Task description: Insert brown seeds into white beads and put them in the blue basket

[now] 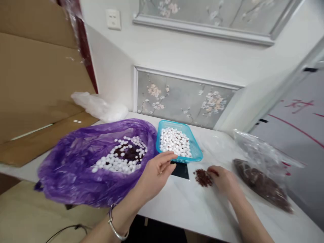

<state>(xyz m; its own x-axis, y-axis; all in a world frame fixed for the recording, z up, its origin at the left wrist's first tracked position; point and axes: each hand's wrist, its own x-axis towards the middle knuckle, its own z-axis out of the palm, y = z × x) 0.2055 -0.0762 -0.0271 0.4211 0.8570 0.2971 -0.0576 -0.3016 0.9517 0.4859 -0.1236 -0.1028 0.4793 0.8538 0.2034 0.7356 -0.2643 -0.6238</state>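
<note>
My left hand (156,172) hovers at the near edge of a blue plastic basket (196,148), its thumb and index finger apart, with nothing visible between them. White balls (176,140), some with dark marks, fill much of the basket. My right hand (224,180) is at a small pile of reddish-brown bits (203,178) on the white table, fingertips pinched together. What they hold, if anything, is hidden. To the left, a purple plastic bag (73,158) lies open, with many white balls (116,164) and a dark patch inside.
A clear bag of brown bits (262,184) lies at the right of the table (174,199). A dark flat piece (181,170) sits before the basket. Crumpled white plastic (101,107) rests behind the purple bag. Cardboard (37,81) stands left; a framed flower panel (182,96) backs the table.
</note>
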